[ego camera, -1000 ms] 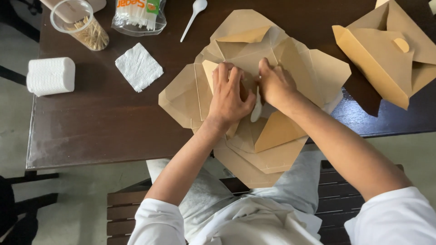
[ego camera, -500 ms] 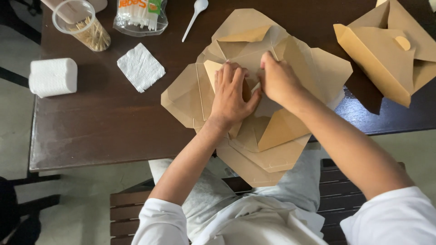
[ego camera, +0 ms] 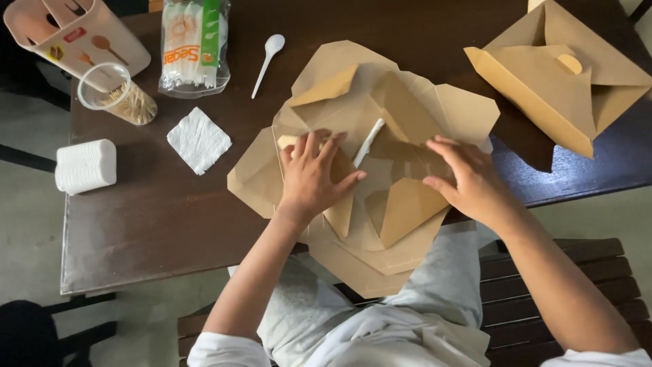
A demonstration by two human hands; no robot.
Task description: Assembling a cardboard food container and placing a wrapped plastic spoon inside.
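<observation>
Flat on the open brown paper box (ego camera: pixel 401 204), near the front edge of the dark wooden table (ego camera: pixel 163 224): left hand (ego camera: pixel 311 175), fingers spread wide, palm pressing a folded flap, gripping nothing. Right of it, on the same box: right hand (ego camera: pixel 468 178), fingers extended and slightly fanned, laid over the inner panel, likewise holding nothing. Between the two hands, inside the box: a white plastic utensil (ego camera: pixel 369 141), lying slantwise. Lower flaps of the box hanging past the table edge over the lap.

Up and right of the box, just apart from it: a second brown box (ego camera: pixel 557 88), folded shut, reaching to the table's right edge. Above the box, a white plastic spoon (ego camera: pixel 267 62) on bare wood. Left of the box: a white napkin (ego camera: pixel 198 139), then open tabletop out to a stack of white napkins (ego camera: pixel 85 165) overhanging the left edge. Up-left of the box: a clear cup of toothpicks (ego camera: pixel 119 95), a pink utensil holder (ego camera: pixel 75 34) and a clear bag of plastic cutlery (ego camera: pixel 193 44). Widest free stretch of wood: left and below-left of the box, toward the front corner.
</observation>
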